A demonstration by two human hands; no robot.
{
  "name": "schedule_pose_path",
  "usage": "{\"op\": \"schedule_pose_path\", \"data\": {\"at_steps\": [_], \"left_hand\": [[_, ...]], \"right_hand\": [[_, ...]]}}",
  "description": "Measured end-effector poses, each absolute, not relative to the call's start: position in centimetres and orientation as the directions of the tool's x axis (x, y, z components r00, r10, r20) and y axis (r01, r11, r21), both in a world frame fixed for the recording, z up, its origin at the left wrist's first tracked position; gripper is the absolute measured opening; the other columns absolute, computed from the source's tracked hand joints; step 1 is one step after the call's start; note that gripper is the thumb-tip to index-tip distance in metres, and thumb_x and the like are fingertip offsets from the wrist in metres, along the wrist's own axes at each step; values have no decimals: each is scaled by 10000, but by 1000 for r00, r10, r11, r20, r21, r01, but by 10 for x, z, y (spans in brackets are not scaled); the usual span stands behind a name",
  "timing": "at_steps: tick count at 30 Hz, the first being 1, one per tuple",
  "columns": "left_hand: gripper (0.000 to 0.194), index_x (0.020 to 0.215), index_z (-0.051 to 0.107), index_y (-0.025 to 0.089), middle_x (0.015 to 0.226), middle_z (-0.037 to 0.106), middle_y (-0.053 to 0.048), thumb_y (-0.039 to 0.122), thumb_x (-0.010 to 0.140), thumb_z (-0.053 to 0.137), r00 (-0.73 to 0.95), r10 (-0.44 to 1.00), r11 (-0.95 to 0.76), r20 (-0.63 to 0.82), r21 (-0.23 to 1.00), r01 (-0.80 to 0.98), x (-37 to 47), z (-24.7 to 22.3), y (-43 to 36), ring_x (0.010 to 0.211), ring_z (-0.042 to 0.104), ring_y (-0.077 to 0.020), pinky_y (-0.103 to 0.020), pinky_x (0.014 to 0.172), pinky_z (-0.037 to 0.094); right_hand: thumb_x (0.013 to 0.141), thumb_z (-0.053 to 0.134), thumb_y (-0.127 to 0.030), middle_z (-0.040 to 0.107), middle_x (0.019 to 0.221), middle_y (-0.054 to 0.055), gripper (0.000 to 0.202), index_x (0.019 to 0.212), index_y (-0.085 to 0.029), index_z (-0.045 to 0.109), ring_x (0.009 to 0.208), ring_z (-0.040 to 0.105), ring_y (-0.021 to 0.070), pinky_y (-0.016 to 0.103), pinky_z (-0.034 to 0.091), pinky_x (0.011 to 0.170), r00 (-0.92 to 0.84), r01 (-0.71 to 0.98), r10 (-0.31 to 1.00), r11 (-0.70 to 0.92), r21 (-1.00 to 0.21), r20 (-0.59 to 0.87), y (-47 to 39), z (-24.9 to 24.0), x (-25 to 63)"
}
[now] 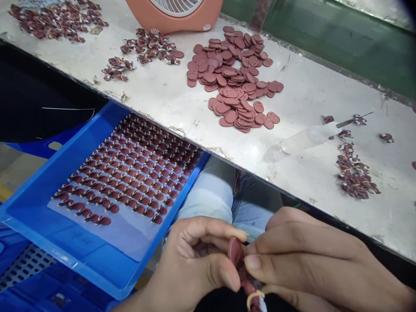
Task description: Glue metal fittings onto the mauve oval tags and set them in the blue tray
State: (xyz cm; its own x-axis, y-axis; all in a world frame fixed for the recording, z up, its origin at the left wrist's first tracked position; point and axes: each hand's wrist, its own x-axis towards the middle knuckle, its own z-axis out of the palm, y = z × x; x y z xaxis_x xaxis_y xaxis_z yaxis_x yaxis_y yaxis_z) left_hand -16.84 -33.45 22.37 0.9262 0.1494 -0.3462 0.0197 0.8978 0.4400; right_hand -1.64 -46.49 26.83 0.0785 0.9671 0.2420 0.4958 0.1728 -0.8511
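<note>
Both hands, left [195, 260] and right [305, 260], pinch one smooth oval maroon tag [234, 252] (rubbery-looking) between closed fingertips.

We have one view only, from a camera worn on the head, looking forward and steeply down. Both hands sit close at the bottom edge; the left hand [198, 260] and right hand [312, 260] fill the foreground. The worktable [308, 99] runs diagonally across the upper frame, farther off.
</note>
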Motion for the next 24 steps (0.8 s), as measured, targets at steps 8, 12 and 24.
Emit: {"op": "schedule_pose_path", "data": {"at_steps": [8, 12, 24], "left_hand": [[324, 897, 787, 174, 662, 716, -8, 439, 721, 840, 850, 161, 887, -502, 451, 99, -160, 207, -335, 548, 647, -77, -141, 538, 526], [340, 911, 775, 142, 655, 667, -2, 450, 768, 801, 856, 93, 909, -508, 394, 135, -157, 201, -335, 552, 626, -67, -133, 544, 540], [296, 915, 786, 168, 868, 760, -43, 425, 769, 801, 897, 33, 940, -442, 319, 122, -160, 195, -335, 620, 686, -82, -128, 540, 564]], "right_hand": [[914, 680, -112, 739, 886, 38, 147, 1055, -153, 680, 829, 676, 113, 221, 575, 783, 176, 440, 971, 67, -896, 159, -451, 258, -7], [906, 683, -124, 736, 863, 31, 81, 965, -178, 696, 772, 665, 112, 218, 554, 705, 232, 409, 968, -8, -913, 95, -449, 255, -7], [867, 744, -187, 736, 958, 5, 317, 1175, -228, 684, 741, 639, 98, 201, 537, 661, 270, 425, 961, -67, -903, 55, -456, 259, -11]]}}
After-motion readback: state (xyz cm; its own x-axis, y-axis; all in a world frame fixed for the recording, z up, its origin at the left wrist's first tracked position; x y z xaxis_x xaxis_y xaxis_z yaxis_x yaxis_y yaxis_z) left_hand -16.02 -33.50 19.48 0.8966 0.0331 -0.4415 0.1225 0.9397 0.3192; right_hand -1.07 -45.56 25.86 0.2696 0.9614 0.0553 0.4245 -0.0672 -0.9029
